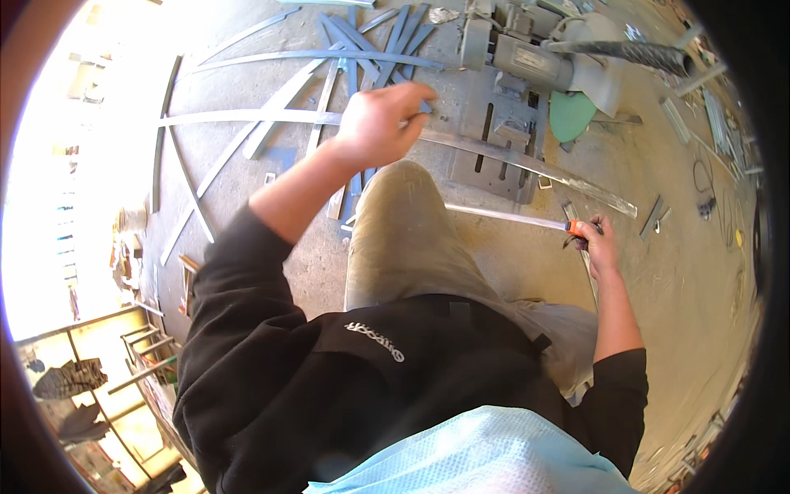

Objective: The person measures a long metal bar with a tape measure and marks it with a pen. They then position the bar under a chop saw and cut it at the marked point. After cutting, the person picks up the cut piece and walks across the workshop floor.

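My right hand (601,245) grips an orange and black tape measure (573,228). Its blade (510,216) is drawn out leftward and passes behind my raised knee. Above and left of the knee, my left hand (380,123) is half curled, with a gap between thumb and fingers and nothing visible in it. A long flat metal bar (535,165) runs beneath that hand, which hides part of it; whether they touch I cannot tell. The bar lies across the grey base (485,165) of a machine.
A motor (531,64) sits on the machine, near a green piece (571,115). Blue-grey metal strips (395,41) are heaped at the far middle. Longer strips (210,185) cross on the floor to the left. A ladder-like rack (148,346) stands at lower left.
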A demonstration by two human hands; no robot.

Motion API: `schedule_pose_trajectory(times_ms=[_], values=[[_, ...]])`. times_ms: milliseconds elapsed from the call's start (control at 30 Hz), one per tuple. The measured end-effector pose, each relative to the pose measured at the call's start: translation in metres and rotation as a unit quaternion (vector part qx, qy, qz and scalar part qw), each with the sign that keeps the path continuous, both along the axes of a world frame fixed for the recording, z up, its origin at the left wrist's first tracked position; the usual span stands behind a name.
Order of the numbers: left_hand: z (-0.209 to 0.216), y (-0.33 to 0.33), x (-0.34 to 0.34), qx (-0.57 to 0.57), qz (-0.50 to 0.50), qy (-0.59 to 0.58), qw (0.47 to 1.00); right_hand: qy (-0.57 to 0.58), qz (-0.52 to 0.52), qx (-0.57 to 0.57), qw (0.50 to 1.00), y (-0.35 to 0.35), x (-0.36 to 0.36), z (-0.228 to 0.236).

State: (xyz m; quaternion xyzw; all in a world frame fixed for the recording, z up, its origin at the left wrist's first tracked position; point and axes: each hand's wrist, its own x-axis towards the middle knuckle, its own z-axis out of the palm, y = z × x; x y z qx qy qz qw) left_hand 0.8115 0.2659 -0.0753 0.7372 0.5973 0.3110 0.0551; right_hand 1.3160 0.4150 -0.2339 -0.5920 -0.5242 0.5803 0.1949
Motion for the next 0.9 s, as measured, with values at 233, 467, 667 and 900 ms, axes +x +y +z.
schedule_pose_trajectory(times_ms=[233,467,667,900], values=[[0.027,-0.048,0.091,-0.036,-0.276,-0.795,0.539,-0.146,-0.024,-0.004,0.989,0.035,0.08,-0.029],[0.04,-0.049,0.14,-0.106,-0.359,-0.821,0.431,-0.151,-0.102,0.049,0.982,0.029,0.213,-0.067],[0.045,-0.039,0.168,-0.145,-0.382,-0.81,0.42,-0.364,-0.13,0.001,0.922,-0.078,0.313,-0.182],[0.042,-0.032,0.194,-0.19,-0.357,-0.788,0.464,-0.409,-0.223,-0.154,0.872,-0.268,0.293,-0.228]])
